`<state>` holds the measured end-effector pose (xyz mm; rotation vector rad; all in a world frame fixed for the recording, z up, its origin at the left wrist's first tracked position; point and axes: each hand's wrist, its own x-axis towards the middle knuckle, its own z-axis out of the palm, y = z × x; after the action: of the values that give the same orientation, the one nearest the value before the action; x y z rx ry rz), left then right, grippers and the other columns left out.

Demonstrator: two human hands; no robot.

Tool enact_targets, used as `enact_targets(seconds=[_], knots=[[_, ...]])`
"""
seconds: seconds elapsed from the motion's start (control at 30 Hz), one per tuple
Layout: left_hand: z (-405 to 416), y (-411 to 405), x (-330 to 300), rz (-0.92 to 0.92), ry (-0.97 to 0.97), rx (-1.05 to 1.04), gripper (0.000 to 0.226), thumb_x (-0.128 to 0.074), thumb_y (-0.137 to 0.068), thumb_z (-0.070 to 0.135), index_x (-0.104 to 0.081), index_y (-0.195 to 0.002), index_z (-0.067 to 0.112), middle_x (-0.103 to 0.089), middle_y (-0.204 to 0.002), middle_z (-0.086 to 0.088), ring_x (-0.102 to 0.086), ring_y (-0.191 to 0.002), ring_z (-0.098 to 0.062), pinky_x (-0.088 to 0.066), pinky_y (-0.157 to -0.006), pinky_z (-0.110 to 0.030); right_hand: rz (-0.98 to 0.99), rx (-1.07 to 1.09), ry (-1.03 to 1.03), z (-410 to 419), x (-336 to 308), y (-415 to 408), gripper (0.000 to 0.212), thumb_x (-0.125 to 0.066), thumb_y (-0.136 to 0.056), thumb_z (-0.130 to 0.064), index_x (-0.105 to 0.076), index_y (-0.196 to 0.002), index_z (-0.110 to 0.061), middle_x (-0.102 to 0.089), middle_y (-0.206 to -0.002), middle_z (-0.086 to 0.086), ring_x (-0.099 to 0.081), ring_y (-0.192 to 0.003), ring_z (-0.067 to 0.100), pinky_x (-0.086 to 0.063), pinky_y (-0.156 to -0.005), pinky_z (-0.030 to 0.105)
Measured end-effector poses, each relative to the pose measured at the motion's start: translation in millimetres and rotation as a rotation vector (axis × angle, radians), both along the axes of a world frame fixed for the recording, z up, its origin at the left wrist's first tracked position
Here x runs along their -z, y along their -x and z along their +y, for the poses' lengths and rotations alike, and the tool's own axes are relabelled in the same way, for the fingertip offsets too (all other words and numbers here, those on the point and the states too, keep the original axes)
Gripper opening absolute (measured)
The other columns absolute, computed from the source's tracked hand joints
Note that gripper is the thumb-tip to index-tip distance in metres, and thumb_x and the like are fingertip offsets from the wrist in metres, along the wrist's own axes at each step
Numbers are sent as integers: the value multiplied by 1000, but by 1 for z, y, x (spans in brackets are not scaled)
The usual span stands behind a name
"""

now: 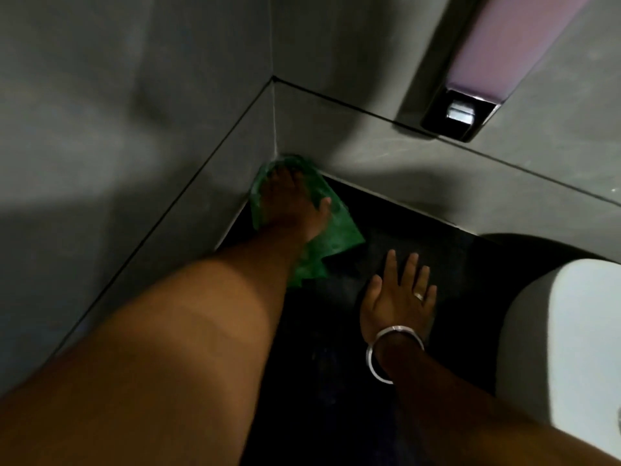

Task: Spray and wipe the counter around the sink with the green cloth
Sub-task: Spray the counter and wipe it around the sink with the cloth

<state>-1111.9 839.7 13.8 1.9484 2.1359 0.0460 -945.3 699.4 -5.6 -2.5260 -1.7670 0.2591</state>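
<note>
The green cloth (339,230) lies in the far left corner of the dark counter (437,240), where two grey walls meet. My left hand (289,203) is stretched out and presses down on the cloth, its fingertips right in the corner. My right hand (400,297) rests flat on the bare counter just right of the cloth, fingers apart, holding nothing; it wears a ring and a metal bangle. The white sink basin (571,338) sits at the right edge of the view. No spray bottle is in view.
Grey tiled walls (134,129) close the counter on the left and at the back. A wall-mounted fixture (463,112) with a chrome base and a purple-tinted body hangs at the upper right, above the back ledge (504,183).
</note>
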Motion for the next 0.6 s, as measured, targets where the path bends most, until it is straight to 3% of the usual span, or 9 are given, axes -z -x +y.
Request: enact_targets(seconds=[0.3,0.47,0.6], knots=[[-128,25,2,6,-28,-104,90,-39,-89,58,-20,-153,-3,-22,-160,-28,-20,-148,-42,-13,-122,-51,53,-4,-18,0,-7,5,62,-39,-91,-38,-26,-150,-22,-20,-159,16,-16,-146,39,-13,-117,56],[-33,8,3,-48,6,-122,95,-41,-91,57,-7,-154,-4,-7,-163,-26,-8,-152,-39,-5,-124,-49,24,-3,-48,1,1,4,63,-40,-90,-37,-26,-150,-23,-20,-159,16,-16,-146,39,-13,-116,56],[25,-4,5,-15,24,-109,98,-35,-89,63,-7,-153,-6,-5,-163,-28,-6,-152,-40,-3,-125,-48,-4,-7,-54,1,5,2,64,-42,-91,-37,-22,-150,-25,-17,-161,14,-12,-147,37,-11,-117,54]])
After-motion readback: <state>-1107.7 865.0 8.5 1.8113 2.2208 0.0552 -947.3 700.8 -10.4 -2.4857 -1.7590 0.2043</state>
